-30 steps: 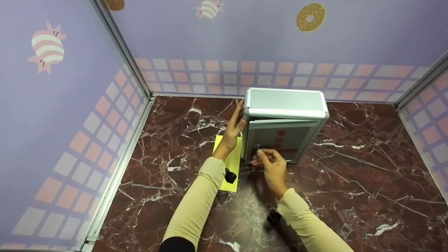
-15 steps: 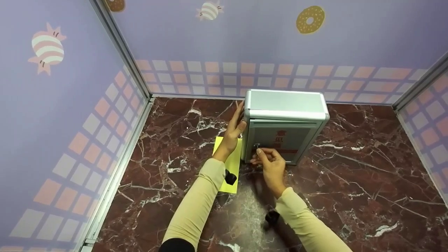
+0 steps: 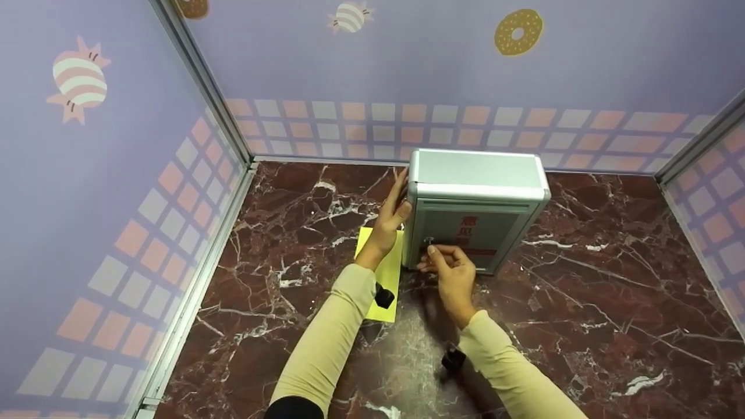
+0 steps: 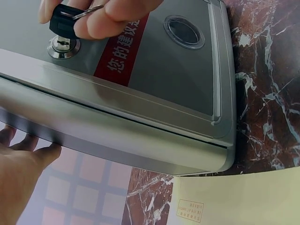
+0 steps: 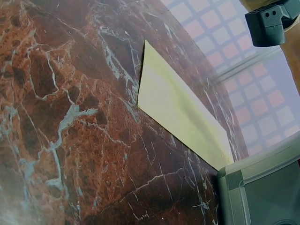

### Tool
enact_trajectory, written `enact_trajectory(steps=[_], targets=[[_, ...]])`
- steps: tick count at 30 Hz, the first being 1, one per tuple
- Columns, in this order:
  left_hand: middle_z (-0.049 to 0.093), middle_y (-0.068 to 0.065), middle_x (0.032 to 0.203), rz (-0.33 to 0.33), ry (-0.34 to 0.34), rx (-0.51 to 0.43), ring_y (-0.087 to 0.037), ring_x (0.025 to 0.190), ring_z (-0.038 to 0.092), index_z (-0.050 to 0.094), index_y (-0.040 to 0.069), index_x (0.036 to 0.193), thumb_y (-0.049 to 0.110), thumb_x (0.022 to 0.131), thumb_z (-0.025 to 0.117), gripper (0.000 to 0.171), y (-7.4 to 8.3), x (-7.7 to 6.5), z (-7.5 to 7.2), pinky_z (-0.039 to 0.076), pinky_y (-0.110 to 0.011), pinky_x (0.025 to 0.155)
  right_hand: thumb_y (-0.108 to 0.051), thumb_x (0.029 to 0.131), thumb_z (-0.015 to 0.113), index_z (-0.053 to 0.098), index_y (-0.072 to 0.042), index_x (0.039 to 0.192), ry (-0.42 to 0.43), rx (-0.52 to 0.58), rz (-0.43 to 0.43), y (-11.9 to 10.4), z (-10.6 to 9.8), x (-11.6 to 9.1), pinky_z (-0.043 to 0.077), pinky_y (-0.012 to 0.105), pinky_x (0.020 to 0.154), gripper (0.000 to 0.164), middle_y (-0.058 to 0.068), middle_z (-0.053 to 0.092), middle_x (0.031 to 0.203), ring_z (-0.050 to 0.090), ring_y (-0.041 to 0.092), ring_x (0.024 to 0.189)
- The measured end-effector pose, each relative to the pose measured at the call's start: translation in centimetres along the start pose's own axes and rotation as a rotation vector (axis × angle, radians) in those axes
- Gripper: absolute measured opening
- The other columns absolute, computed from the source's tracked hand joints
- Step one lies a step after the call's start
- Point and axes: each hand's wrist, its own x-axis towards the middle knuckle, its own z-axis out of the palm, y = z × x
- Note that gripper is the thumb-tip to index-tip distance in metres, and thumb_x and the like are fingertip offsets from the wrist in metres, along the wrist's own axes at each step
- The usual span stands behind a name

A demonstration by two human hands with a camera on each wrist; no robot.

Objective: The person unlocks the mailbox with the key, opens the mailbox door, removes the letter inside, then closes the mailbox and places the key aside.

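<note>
A silver metal suggestion box (image 3: 477, 169) stands upright, its grey door (image 3: 503, 230) with red lettering flush in the frame. My left hand (image 3: 385, 224) lies along the box's left side with fingers extended, and its fingertips touch that side in the left wrist view. My right hand (image 3: 454, 279) is at the door's left edge, where it pinches a black-headed key (image 4: 64, 21) with a metal ring. The key sits in the round lock (image 4: 63, 48). Beside the box, under my left wrist, lies a yellow envelope-like paper (image 5: 180, 103) with a small red print.
The box and paper stand on a dark red marbled surface (image 3: 582, 291). Purple panels with pink and white squares rise at the back (image 3: 349, 64), left (image 3: 134, 145) and right (image 3: 719, 198). Black wrist mounts show on both arms.
The door stood slightly ajar at its top left a second ago and is now flush with the frame. Both hands have stayed almost in place, the right still at the key.
</note>
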Motion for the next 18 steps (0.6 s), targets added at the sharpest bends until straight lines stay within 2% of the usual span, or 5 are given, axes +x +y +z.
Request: enact_trajectory(steps=[5, 11, 18], targets=[[0.016, -0.028, 0.157, -0.001, -0.002, 0.000, -0.035, 0.144, 0.018, 0.011, -0.007, 0.153, 0.046, 0.099, 0.045, 0.083, -0.01, -0.04, 0.00, 0.015, -0.054, 0.114, -0.001, 0.093, 0.068, 0.057, 0.019, 0.098, 0.000, -0.018, -0.002, 0.02, -0.05, -0.02, 0.057, 0.042, 0.057, 0.024, 0.041, 0.059, 0.081, 0.068, 0.025, 0.059], [0.018, -0.027, 0.157, -0.011, -0.005, 0.015, -0.030, 0.144, 0.021, 0.011, -0.007, 0.153, 0.049, 0.098, 0.045, 0.085, 0.02, -0.11, -0.05, 0.020, -0.041, 0.115, 0.000, 0.092, 0.068, 0.058, 0.019, 0.098, 0.014, -0.011, -0.001, 0.11, 0.07, -0.04, 0.056, 0.049, 0.058, 0.023, 0.037, 0.061, 0.079, 0.067, 0.026, 0.058], [0.016, -0.028, 0.157, -0.004, -0.023, 0.021, -0.038, 0.143, 0.020, 0.010, -0.007, 0.153, 0.048, 0.099, 0.043, 0.084, 0.04, -0.13, -0.18, 0.020, -0.046, 0.115, -0.001, 0.092, 0.069, 0.058, 0.019, 0.097, 0.024, 0.017, -0.009, -0.13, 0.34, -0.05, 0.058, 0.039, 0.056, 0.023, 0.036, 0.062, 0.079, 0.068, 0.025, 0.058]])
